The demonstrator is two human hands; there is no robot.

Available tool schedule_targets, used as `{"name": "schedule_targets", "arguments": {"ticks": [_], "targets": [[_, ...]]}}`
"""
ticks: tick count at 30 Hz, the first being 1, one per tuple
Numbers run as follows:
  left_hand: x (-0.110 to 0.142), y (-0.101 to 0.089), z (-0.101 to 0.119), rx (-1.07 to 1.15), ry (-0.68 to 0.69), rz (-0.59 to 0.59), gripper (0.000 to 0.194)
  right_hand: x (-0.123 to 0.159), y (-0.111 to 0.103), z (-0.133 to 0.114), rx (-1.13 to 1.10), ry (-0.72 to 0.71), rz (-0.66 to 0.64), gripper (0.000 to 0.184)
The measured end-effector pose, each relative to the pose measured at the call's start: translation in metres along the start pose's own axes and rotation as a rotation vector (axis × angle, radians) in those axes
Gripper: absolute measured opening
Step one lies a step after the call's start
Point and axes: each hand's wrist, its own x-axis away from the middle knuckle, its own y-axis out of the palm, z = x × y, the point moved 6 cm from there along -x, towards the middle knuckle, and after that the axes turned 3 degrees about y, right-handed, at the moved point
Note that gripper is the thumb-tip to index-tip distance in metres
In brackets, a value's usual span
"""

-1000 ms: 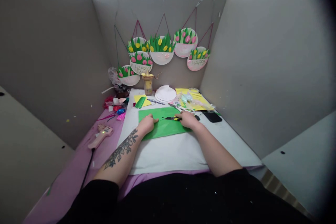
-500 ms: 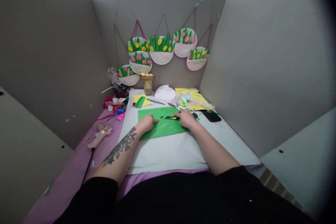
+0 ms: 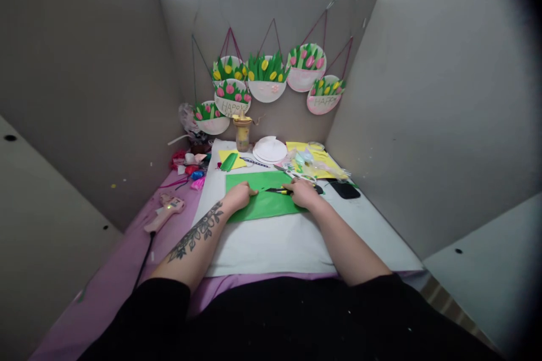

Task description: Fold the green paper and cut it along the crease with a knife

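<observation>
A green sheet (image 3: 249,212), paper or thin foam, lies flat on a white cover in front of me. My left hand (image 3: 239,196) is on its left part, fingers curled and one digit stretched along the surface, holding the sheet down. My right hand (image 3: 303,192) is closed around a black-and-yellow utility knife (image 3: 284,191). The blade points left across the sheet towards my left fingertip. A small dark mark or slit shows in the green near the blade tip. White-handled scissors (image 3: 300,176) lie just beyond my right hand.
A pink glue gun (image 3: 167,214) with a black cord rests at left. Paper plates (image 3: 270,149), a jar (image 3: 243,136), yellow sheets (image 3: 331,169) and a black phone-like slab (image 3: 345,189) stand or lie behind and right. Tulip plate crafts (image 3: 266,89) hang on the grey back panel.
The view has shifted slightly, moving the scene a little to the right. Both hands stay near the same places on the green sheet, the knife still in my right hand.
</observation>
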Motion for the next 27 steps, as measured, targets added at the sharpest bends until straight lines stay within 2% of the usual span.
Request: {"name": "schedule_targets", "arguments": {"ticks": [5,10,15,21,27], "targets": [[-0.003,0.004,-0.006,-0.032,-0.016,0.029,0.041,-0.001,0.002,-0.008,0.007,-0.029,0.000,0.053],[-0.003,0.002,-0.007,-0.049,-0.032,0.094,0.042,0.000,0.003,-0.005,-0.022,-0.023,-0.008,0.050],[0.001,-0.006,-0.006,-0.003,-0.087,0.151,0.036,0.001,0.003,-0.010,-0.098,-0.069,0.012,0.045],[0.004,-0.010,-0.001,-0.041,-0.052,0.184,0.027,-0.004,0.004,-0.017,-0.130,-0.052,0.024,0.033],[0.011,-0.012,-0.003,-0.042,-0.141,0.189,0.023,-0.004,0.006,-0.019,-0.105,-0.080,0.066,0.031]]}}
